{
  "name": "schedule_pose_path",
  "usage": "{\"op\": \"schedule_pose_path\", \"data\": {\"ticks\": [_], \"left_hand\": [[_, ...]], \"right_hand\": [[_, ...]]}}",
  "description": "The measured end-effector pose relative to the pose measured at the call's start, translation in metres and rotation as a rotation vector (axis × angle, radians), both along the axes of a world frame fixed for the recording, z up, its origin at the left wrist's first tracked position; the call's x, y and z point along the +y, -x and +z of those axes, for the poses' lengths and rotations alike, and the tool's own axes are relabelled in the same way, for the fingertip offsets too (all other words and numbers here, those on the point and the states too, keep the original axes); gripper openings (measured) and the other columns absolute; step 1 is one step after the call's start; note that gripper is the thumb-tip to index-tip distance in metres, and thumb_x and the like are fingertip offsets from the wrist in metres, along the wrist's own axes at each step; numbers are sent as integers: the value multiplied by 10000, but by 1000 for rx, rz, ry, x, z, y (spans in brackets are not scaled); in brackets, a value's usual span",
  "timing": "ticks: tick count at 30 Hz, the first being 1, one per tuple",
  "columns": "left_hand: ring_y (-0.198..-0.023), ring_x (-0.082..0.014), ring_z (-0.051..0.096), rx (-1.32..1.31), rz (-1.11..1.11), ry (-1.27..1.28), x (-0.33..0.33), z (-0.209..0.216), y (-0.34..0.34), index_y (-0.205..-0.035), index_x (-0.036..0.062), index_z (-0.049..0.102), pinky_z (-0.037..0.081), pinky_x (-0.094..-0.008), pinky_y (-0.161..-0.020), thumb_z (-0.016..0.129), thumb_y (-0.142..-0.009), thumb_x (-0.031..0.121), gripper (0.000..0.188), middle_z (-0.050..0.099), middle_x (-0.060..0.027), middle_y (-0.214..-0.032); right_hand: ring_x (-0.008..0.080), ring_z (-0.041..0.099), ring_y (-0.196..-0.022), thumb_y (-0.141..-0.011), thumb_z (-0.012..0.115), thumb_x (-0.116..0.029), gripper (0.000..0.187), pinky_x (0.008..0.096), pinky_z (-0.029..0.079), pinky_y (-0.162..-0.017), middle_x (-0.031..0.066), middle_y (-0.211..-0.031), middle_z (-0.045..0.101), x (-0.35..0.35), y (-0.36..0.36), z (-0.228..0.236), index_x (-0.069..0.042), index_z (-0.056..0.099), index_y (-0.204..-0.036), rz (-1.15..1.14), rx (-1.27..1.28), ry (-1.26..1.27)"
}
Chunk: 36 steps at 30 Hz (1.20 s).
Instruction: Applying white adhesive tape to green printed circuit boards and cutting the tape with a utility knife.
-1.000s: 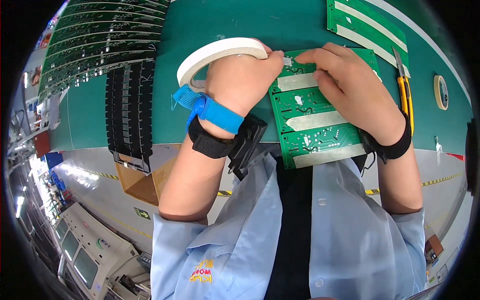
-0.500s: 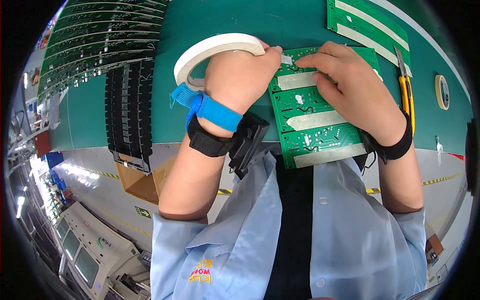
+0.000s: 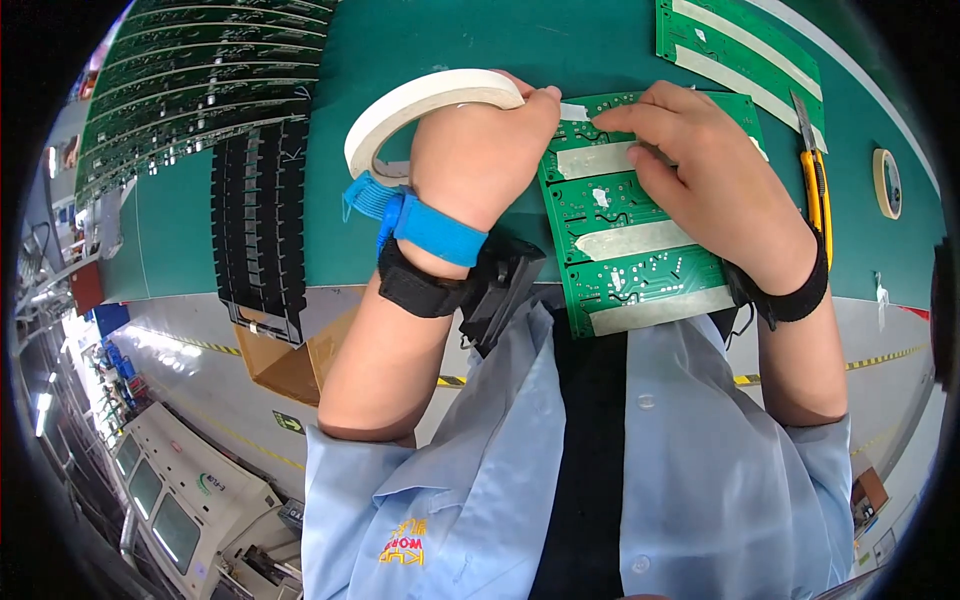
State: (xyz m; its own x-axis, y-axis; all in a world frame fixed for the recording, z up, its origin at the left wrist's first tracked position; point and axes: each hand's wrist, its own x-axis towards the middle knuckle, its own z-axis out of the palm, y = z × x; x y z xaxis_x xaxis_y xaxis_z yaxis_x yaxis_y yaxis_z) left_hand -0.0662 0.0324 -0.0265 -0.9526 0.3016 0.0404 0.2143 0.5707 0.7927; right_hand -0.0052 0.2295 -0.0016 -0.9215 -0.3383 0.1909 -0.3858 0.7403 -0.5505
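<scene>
My left hand (image 3: 480, 150) is closed around a roll of white masking tape (image 3: 400, 105), with thumb and fingertips pinched at the upper left corner of a green circuit board panel (image 3: 655, 275). A short piece of tape (image 3: 574, 113) shows between that pinch and my right fingertips. My right hand (image 3: 700, 165) lies over the upper right of the panel, its index fingertip at the tape's end and its thumb apart from it, nearer me. Several pale tape strips (image 3: 635, 241) run across the panel. The panel's part under my right palm is hidden.
A yellow utility knife (image 3: 815, 185) with its blade out lies right of the panel. Beyond are another taped green board (image 3: 740, 60) and a small tape roll (image 3: 886, 184). At left, a black slotted rack (image 3: 258, 220) stands near a row of upright circuit boards (image 3: 210, 80).
The tape between my hands shows a little longer and lies slightly higher. My left hand has shifted slightly left with the roll; my right hand is almost still.
</scene>
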Motion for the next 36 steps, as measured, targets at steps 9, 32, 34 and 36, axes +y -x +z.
{"op": "schedule_pose_path", "data": {"ticks": [9, 32, 34, 36], "left_hand": [[-592, -158, 581, 36, 152, 52, 12, 1, -14, -771, 11, 653, 463, -290, -578, 677, -829, 261, 258, 606, -67, -612], [-550, -142, 552, 51, 190, 63, 15, -2, -21, -761, 1, 631, 443, -285, -531, 658, -833, 240, 251, 586, -73, -591], [-544, -144, 551, 66, 191, 74, 14, -3, -21, -756, 1, 628, 441, -285, -527, 655, -832, 236, 249, 583, -74, -587], [-537, -146, 549, 100, 182, 92, 15, -4, -21, -750, 2, 623, 439, -286, -523, 654, -831, 230, 244, 579, -77, -581]], "right_hand": [[295, 561, -802, -809, 584, 26, 286, 365, 466, -705, 119, -897, 550, -1, 0, 0, -32, 640, -1084, 14, 8, -9], [306, 551, -827, -807, 583, 26, 286, 377, 459, -728, 126, -881, 538, -1, 0, 1, -23, 645, -1083, 19, 24, -12], [306, 551, -827, -807, 584, 25, 286, 377, 459, -729, 126, -880, 539, -1, 0, 1, -23, 645, -1082, 18, 17, -6], [307, 551, -827, -807, 585, 24, 285, 379, 459, -729, 127, -878, 539, -1, -1, 1, -22, 646, -1081, 9, -1, 2]]}}
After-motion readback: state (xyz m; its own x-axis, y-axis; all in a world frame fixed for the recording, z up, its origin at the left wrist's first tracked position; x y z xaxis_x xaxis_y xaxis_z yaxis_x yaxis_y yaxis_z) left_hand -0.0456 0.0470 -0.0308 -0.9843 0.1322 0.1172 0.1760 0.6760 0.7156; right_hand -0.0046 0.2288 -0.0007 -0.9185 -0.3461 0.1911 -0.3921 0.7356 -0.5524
